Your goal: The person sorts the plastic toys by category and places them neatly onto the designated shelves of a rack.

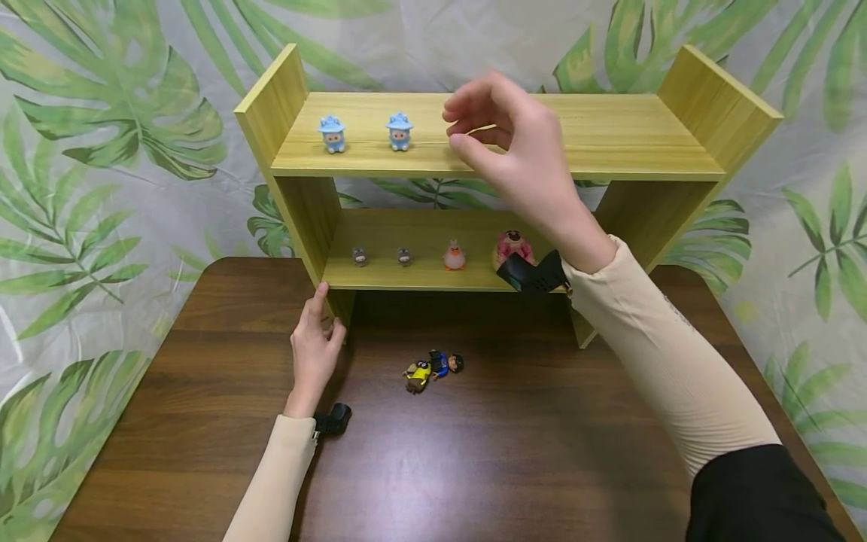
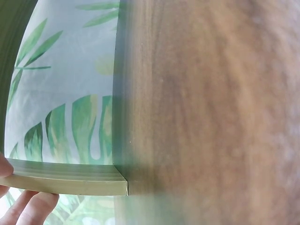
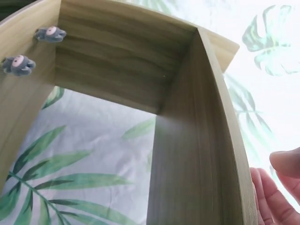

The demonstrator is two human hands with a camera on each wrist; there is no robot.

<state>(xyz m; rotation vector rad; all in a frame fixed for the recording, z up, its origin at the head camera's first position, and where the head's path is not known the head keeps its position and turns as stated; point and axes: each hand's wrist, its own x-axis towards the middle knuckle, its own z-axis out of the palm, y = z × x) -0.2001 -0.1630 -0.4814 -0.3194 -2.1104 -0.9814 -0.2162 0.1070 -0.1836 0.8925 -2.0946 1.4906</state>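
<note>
My left hand (image 1: 314,354) grips the edge of the yellowish wooden shelf's left side panel (image 2: 70,183), with fingers on both sides of it in the left wrist view. Above the shelf's top board (image 1: 637,135), my right hand (image 1: 511,139) hovers with fingers bent and thumb apart; nothing shows between them. To its left on that board stand two small figurines in blue hats, one near the hand (image 1: 400,133) and one farther left (image 1: 332,135). The right wrist view catches the right hand's fingers (image 3: 276,201) beside the top board's front edge.
The lower board carries two grey figurines (image 1: 404,257), a pink-and-white bird figurine (image 1: 454,257) and a pink figure (image 1: 512,245) partly behind the right wrist camera. On the brown table (image 1: 474,467) lie a yellow-clad figure (image 1: 421,372) and a blue-clad figure (image 1: 442,364). Leaf-patterned cloth hangs behind.
</note>
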